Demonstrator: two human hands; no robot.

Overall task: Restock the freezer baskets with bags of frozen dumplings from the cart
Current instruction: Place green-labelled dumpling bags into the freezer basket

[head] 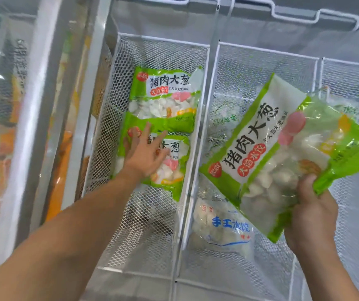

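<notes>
Spanning the view, the left mesh freezer basket (100,135) holds two green dumpling bags, the left hand (147,152) resting flat on the nearer bag (163,168), while the right hand (310,216) grips a third bag (276,148) by its lower corner, probably slick, lumpy and floppy.

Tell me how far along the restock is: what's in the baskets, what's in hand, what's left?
Done: two green dumpling bags lie in the left basket, the far bag and the near bag, which the left hand touches with spread fingers. In hand: the right hand grips a third green bag above the middle basket. Left: placing it; the cart is out of view.
</notes>
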